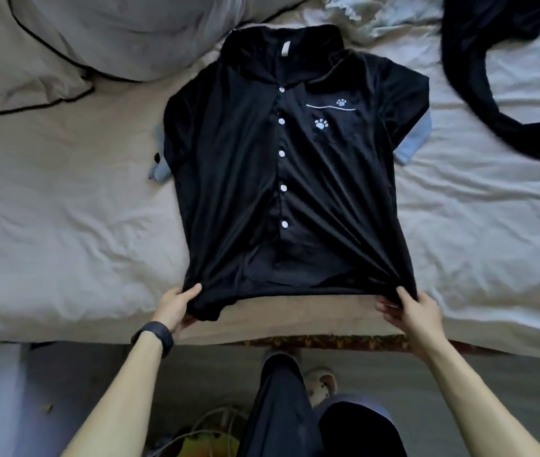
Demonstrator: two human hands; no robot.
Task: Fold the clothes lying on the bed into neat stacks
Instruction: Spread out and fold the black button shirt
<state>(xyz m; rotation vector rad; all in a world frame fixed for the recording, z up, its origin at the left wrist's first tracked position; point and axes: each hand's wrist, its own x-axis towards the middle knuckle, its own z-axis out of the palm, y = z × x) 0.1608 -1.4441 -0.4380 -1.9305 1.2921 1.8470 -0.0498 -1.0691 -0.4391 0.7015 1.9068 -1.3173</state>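
Left hand [176,308], with a watch [156,336] on its wrist, grips the near left corner of the shirt's [239,192] hem. The thumb lies on top and the fingers are curled under the bunched cloth. Up and to the left, a pale pillow [64,37] with dark piping sits at the far side of the bed [47,209], on the creased light sheet.

The black shirt lies front up in the middle of the bed, collar away from the person and hem at the near edge. It is buttoned shut with a row of white buttons. Two white paw prints and a thin white line mark its chest pocket. Folds fan out from both gripped corners, and the hem is drawn taut between them. A blue cloth [159,159] lies under the shirt, showing just past each of its sleeves.

Right hand [417,311] pinches the near right corner of the hem, thumb on top and fingers curled beneath. Well apart, at the far right of the bed, lies a crumpled dark garment [493,77]. Below the bed edge, a slipper [321,384] shows on the floor beside the person's dark trouser leg.
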